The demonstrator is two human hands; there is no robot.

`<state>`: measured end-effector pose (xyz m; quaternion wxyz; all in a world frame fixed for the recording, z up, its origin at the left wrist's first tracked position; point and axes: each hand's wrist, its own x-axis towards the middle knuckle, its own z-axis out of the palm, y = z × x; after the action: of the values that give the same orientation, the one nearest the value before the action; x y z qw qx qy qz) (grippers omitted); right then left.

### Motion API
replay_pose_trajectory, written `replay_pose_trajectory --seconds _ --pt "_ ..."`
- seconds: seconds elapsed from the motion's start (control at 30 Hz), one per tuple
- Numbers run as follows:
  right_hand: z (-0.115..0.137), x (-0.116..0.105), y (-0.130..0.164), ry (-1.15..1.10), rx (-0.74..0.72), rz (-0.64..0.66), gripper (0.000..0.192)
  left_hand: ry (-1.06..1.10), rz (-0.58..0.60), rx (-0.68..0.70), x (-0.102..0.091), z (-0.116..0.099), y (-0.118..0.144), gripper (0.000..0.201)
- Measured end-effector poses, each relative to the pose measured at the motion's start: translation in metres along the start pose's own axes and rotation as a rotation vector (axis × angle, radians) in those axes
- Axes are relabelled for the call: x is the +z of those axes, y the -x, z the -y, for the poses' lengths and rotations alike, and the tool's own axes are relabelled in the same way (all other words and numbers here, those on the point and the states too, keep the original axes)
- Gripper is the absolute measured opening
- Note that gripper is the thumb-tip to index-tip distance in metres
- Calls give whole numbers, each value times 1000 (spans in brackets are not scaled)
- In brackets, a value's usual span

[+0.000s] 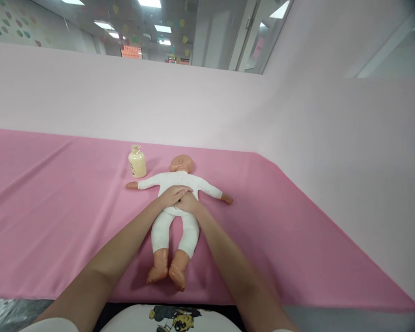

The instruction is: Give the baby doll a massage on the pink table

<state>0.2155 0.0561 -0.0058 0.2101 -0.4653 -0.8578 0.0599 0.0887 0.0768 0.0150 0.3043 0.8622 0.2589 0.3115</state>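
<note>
A baby doll (168, 181) in a white suit lies on its back on the pink mat (72, 221), its arms spread wide and its feet toward me. Its head is turned to the left. My left hand (173, 195) lies flat on the doll's belly, fingers stretched out and partly over my right hand. My right hand (188, 203) rests on the belly too, with its fingers partly hidden under the left. Neither hand grips anything.
A pale yellow pump bottle (137, 163) stands upright near the doll's hand on the left. A white wall (124, 101) with a window (214, 32) above it borders the back. Another white wall (349, 161) runs along the right edge of the mat.
</note>
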Motion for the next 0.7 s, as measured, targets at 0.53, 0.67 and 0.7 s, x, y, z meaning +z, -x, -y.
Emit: replay_pose_trajectory --seconds 0.53,0.67,0.7 --pt "6 -13 0 -88 21 14 20 -275 27 -84 -7 12 4 56" --pt "6 -16 0 -154 74 -3 17 -277 20 -64 -8 13 4 55" --pt "5 -16 -1 -185 98 -3 15 -274 12 -57 -8 13 4 55"
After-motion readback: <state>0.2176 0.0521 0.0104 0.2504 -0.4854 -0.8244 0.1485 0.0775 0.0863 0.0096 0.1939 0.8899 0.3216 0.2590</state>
